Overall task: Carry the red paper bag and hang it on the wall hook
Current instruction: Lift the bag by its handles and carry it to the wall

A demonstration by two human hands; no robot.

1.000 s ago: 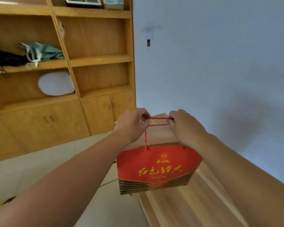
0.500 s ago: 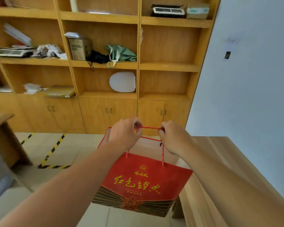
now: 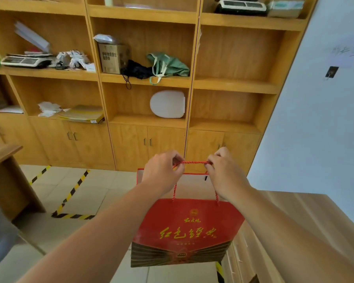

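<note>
A red paper bag (image 3: 187, 227) with gold lettering and a dark striped base hangs in front of me by its red rope handle (image 3: 193, 162). My left hand (image 3: 161, 172) pinches the left end of the rope. At the rope's right end, my right hand (image 3: 226, 172) is closed on it, so the rope is stretched taut between the two. A small dark wall hook (image 3: 331, 72) sits on the pale blue wall at the upper right, well above and to the right of the bag.
A tall wooden shelf unit (image 3: 192, 82) with cupboards fills the wall ahead, holding a box, a green cloth bag and a white lid. A wooden tabletop (image 3: 307, 211) lies at lower right under the hook wall. Part of a wooden desk (image 3: 2, 154) stands at left on the tiled floor with yellow-black tape.
My view has swung left and back from the blue wall, so the shelf unit now fills the frame. The bag stays held by both hands, and the hook now sits at the upper right.
</note>
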